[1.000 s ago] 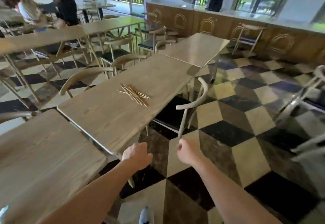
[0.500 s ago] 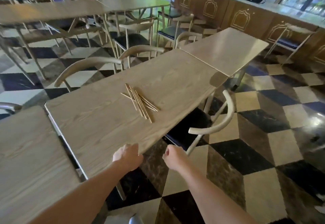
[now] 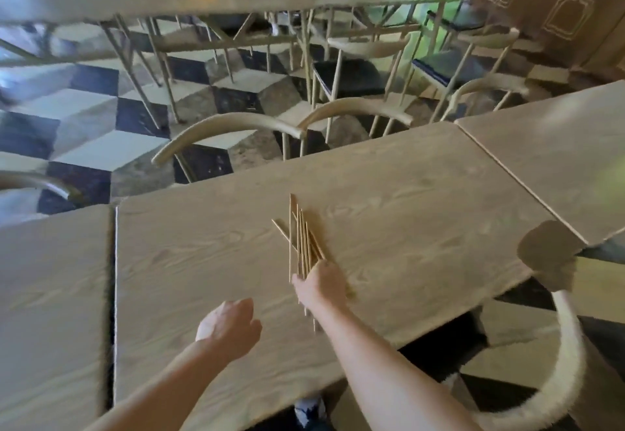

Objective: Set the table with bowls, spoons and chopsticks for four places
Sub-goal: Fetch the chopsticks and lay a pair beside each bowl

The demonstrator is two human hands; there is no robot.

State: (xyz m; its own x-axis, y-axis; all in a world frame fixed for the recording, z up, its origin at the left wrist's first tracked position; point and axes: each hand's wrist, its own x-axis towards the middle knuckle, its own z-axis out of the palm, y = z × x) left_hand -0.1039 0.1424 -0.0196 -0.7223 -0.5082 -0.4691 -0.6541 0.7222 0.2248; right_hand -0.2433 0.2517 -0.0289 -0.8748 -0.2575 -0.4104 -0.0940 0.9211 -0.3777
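Several pale wooden chopsticks lie fanned out in a loose bundle near the middle of the light wooden table. My right hand rests over their near ends with the fingers curled around them; a few tips stick out behind the wrist. My left hand hovers over the table's near part, to the left of the right hand, loosely curled and holding nothing. I see no bowls or spoons.
Matching tables adjoin at the left and the right. Curved-back chairs stand along the far side, and one at the near right edge. Beyond lie a checkered floor and more tables and chairs.
I have stepped up to the table. My right hand has moved from the table's edge onto the chopsticks and closed on them. My left hand has come forward over the tabletop.
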